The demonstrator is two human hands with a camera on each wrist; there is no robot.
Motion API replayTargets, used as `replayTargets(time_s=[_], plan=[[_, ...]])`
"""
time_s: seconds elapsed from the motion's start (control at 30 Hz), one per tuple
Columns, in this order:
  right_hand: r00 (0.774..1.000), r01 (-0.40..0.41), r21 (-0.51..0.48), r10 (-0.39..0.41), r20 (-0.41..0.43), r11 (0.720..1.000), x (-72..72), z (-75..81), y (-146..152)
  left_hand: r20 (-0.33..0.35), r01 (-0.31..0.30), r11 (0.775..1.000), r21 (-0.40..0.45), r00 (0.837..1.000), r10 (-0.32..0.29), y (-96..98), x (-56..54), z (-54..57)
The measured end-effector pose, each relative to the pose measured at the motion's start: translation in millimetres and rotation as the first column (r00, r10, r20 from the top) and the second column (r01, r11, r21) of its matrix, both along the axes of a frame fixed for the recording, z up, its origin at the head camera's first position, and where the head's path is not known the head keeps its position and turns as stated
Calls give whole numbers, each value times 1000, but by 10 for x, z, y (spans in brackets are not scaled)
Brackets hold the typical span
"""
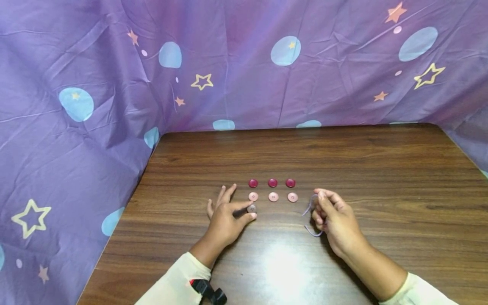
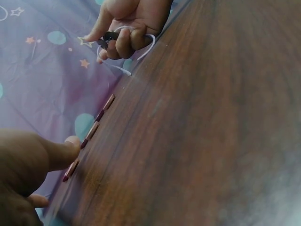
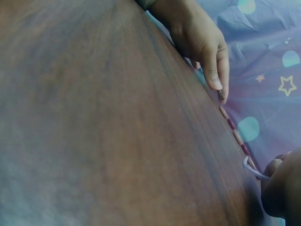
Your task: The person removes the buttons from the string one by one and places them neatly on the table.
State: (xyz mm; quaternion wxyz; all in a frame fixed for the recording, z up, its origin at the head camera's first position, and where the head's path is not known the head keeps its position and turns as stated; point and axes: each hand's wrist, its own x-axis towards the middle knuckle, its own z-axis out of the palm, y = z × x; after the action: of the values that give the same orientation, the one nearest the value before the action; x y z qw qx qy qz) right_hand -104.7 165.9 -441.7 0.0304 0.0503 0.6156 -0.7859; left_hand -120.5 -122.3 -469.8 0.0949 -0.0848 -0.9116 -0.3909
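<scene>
In the head view my left hand (image 1: 225, 220) pinches a grey button (image 1: 251, 208) between thumb and index finger, low over the table, its other fingers spread. The right wrist view also shows this button (image 3: 220, 95) between the left fingertips. On the right, my right hand (image 1: 337, 222) grips a thin lavender string (image 1: 313, 233), whose loose ends hang out in curves. Dark pieces (image 2: 110, 36) show among the right fingers in the left wrist view; their kind is unclear there. Above the grey button lie a row of pink buttons (image 1: 273, 197) and a row of dark red buttons (image 1: 272, 183).
The brown wood-grain table (image 1: 362, 161) reaches back to a purple curtain (image 1: 244, 84) with stars and blue ovals. Bright glare sits on the tabletop near the front. A black strap device (image 1: 207, 292) is worn at the left sleeve.
</scene>
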Motion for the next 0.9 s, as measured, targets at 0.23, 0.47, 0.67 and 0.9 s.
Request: replayTargets(time_s=[0.23, 0.47, 0.67, 0.9], plan=[[1000, 28, -35, -28, 12, 999, -21, 2, -10, 55, 1, 1000, -15, 998, 0, 7, 21, 44], [1000, 25, -64, -26, -17, 998, -4, 13, -1, 118, -2, 1000, -6, 993, 2, 24, 30, 90], [1000, 20, -69, -22, -19, 997, 11, 19, 6, 115, 11, 999, -49, 993, -6, 27, 40, 123], [999, 24, -74, -26, -20, 997, 6, 15, 8, 125, 14, 998, -64, 992, -6, 29, 53, 155]])
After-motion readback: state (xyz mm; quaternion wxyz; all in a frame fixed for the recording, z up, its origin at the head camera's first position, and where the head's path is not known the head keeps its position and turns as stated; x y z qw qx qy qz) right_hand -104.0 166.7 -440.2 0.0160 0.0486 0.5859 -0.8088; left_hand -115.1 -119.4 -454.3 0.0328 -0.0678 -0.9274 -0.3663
